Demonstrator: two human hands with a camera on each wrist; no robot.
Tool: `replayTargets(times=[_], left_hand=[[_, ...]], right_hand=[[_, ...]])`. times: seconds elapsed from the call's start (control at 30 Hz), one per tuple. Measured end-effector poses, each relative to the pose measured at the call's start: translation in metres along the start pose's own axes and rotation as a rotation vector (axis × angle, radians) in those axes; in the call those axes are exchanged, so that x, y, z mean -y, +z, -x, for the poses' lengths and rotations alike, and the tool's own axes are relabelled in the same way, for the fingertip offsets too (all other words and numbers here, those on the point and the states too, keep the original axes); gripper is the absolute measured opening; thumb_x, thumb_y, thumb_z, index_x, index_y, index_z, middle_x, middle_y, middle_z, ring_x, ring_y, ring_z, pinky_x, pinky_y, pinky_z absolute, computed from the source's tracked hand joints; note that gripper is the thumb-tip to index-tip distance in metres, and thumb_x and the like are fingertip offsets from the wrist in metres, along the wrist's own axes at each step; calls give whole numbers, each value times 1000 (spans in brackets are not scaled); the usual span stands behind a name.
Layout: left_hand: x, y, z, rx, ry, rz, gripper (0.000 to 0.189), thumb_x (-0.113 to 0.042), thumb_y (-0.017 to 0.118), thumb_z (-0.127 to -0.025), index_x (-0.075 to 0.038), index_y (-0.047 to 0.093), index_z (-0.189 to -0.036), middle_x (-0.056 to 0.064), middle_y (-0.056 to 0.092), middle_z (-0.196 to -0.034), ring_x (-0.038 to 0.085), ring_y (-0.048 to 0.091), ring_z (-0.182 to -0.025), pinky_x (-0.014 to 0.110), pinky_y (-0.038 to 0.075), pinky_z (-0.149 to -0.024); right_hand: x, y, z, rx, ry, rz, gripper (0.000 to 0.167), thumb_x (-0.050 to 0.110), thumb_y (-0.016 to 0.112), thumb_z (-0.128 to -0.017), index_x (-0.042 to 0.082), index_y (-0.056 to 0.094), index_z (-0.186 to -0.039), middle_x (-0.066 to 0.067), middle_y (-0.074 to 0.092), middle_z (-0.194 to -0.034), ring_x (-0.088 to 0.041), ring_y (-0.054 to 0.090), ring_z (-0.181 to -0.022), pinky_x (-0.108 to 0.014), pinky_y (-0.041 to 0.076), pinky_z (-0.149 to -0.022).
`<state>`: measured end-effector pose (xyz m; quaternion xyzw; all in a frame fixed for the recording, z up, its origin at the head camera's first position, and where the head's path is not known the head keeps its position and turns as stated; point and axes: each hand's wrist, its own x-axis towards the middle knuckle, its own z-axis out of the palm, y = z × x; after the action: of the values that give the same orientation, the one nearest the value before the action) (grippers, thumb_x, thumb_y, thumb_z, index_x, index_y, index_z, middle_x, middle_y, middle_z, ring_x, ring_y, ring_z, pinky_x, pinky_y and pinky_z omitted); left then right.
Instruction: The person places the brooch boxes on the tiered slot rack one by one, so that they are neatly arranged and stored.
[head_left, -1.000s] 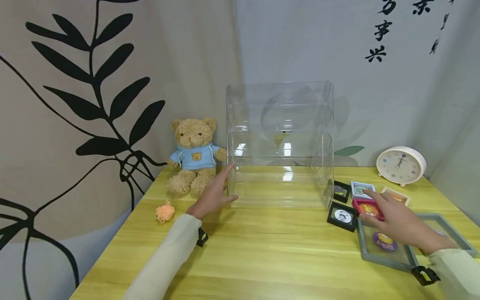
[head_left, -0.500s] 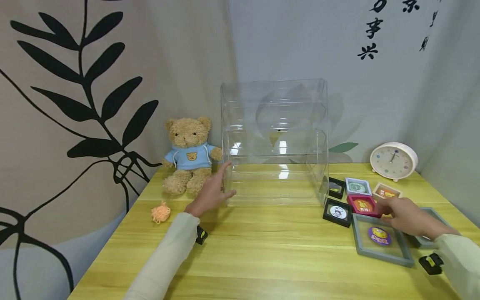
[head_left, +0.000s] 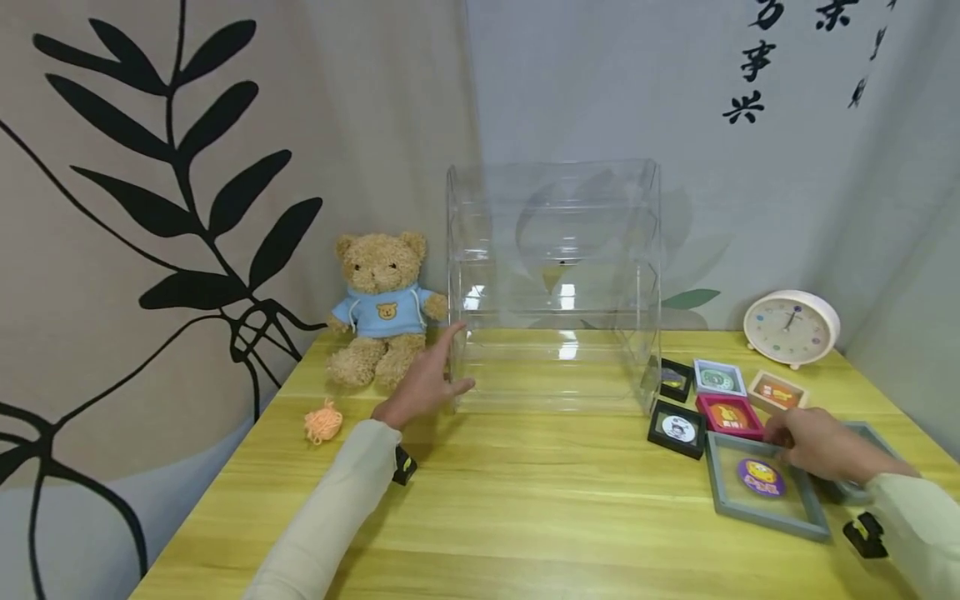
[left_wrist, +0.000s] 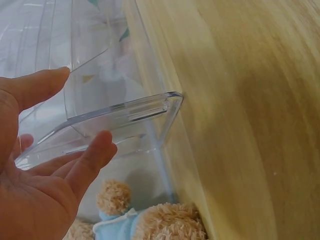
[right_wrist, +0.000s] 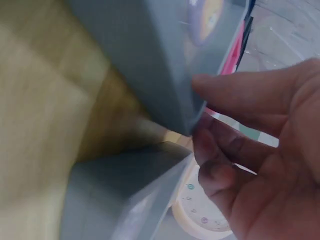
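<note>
My left hand (head_left: 423,379) is at the left side of a clear plastic display rack (head_left: 555,367). In the left wrist view its fingers (left_wrist: 95,157) lie along the outer face of the rack's side panel (left_wrist: 145,110), with the thumb spread apart on the other side. My right hand (head_left: 825,446) pinches the far right corner of a grey frame (head_left: 772,522) holding a purple badge (head_left: 761,477). The right wrist view shows the thumb on the frame's front and fingers behind it. A second grey frame (right_wrist: 125,195) lies under that hand, partly hidden.
Beyond the grey frames lie small ones: red (head_left: 729,417), light blue (head_left: 718,379), cream (head_left: 777,392) and two black, one nearer (head_left: 677,429). A round white clock (head_left: 792,327) stands behind. Left of the rack sit a teddy bear (head_left: 386,312) and an orange yarn ball (head_left: 323,422).
My right hand, stretched over the small frames earlier, has drawn back and taken the grey frame's corner between thumb and fingers. The left hand stays at the rack.
</note>
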<state>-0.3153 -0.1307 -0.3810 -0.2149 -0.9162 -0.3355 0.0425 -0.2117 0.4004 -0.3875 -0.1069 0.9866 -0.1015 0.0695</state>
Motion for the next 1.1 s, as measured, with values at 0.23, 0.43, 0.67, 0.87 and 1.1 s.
replayTargets(times=[0.23, 0.43, 0.67, 0.87, 1.1], left_hand=[[4, 1, 1, 8, -13, 15, 94, -27, 77, -89, -35, 16, -159, 22, 42, -157, 45, 58, -126, 62, 51, -101], [5, 0, 1, 4, -12, 51, 92, -22, 78, -89, -36, 18, -158, 26, 45, -153, 46, 60, -123, 59, 55, -97], [4, -1, 1, -6, -9, 80, 92, -20, 80, -87, -35, 22, -157, 28, 49, -148, 45, 63, -119, 56, 59, -91], [5, -2, 1, -8, -8, 97, 91, -20, 80, -87, -36, 23, -156, 28, 47, -149, 46, 62, -120, 55, 59, -90], [6, 0, 1, -4, -5, 99, 90, -19, 80, -87, -34, 25, -157, 28, 50, -146, 45, 63, -120, 52, 60, -89]], right_hand=[[-5, 3, -1, 9, -11, 37, 11, 5, 75, -80, 14, 68, -82, 4, 65, -79, -13, 54, -73, -33, 50, -66], [-3, -4, 5, -32, -84, 66, 16, 9, 75, -83, 18, 63, -82, 9, 60, -78, -5, 48, -71, -23, 41, -61], [6, -23, 14, -95, -124, -35, 12, 12, 68, -94, 16, 60, -102, -13, 72, -103, -22, 64, -86, -33, 51, -62], [1, -32, 15, 27, -28, -468, 21, 19, 51, -106, 28, 53, -125, -18, 65, -106, -13, 61, -74, -30, 55, -50], [-16, -44, 15, 100, -18, -713, 39, 20, 47, -108, 47, 53, -134, 12, 64, -105, -10, 67, -84, -32, 62, -69]])
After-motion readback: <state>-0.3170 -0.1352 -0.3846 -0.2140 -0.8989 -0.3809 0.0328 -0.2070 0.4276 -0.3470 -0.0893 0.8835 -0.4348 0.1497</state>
